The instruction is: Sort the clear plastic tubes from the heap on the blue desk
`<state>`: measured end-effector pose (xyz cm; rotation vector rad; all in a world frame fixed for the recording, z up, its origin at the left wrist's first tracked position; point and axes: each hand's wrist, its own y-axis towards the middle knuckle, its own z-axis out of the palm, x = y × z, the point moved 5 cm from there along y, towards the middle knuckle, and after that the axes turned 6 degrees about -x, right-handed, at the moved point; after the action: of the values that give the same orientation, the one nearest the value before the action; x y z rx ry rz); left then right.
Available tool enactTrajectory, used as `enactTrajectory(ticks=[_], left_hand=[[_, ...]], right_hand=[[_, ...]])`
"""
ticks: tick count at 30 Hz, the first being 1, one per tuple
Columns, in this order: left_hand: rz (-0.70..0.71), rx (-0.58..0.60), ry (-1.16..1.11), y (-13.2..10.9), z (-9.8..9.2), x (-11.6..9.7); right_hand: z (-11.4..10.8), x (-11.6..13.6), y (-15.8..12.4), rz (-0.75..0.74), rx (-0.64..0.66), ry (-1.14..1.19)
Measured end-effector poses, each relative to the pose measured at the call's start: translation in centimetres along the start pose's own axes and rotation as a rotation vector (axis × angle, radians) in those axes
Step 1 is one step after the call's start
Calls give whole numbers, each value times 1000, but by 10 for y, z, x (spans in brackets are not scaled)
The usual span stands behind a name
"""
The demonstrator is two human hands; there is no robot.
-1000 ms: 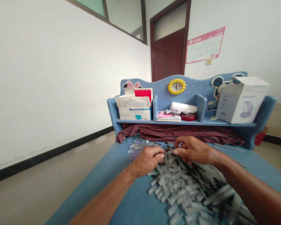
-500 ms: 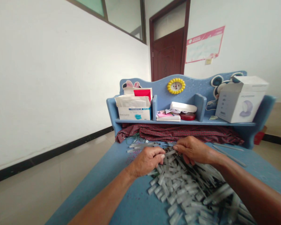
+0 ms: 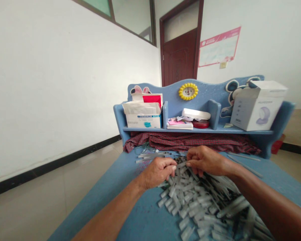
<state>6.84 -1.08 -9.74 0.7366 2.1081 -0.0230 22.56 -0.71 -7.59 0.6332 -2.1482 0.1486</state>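
Note:
Over the far part of the blue desk (image 3: 137, 214), my left hand (image 3: 160, 170) is closed in a pinch on one end of a short translucent pen cap (image 3: 181, 164). My right hand (image 3: 203, 160) is closed too, its thumb and forefinger at the cap's other end; anything more inside those fingers is hidden. Beneath both hands spreads a pile of frosted pen caps (image 3: 187, 197). Thin dark sticks like pen refills (image 3: 213, 190) lie among them to the right. Left of the pile, several translucent pens (image 3: 152, 156) rest side by side.
Behind the hands, a checked cloth (image 3: 180, 142) is bunched below a blue shelf (image 3: 240, 130). A mask box (image 3: 144, 121), a red round tin (image 3: 201, 124) and a white carton (image 3: 258, 107) stand on it. Longer translucent tubes (image 3: 245, 165) lie at the right.
My right hand's fingers have shifted slightly and closed nearer the end of the pen cap. My left hand keeps its pinch in nearly the same place.

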Motion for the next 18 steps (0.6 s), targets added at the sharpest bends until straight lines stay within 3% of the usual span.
enactTrajectory(ticks=[18], left_hand=[[-83, 12, -129, 0, 3, 3]], right_hand=[[-2, -4, -1, 5, 0, 4]])
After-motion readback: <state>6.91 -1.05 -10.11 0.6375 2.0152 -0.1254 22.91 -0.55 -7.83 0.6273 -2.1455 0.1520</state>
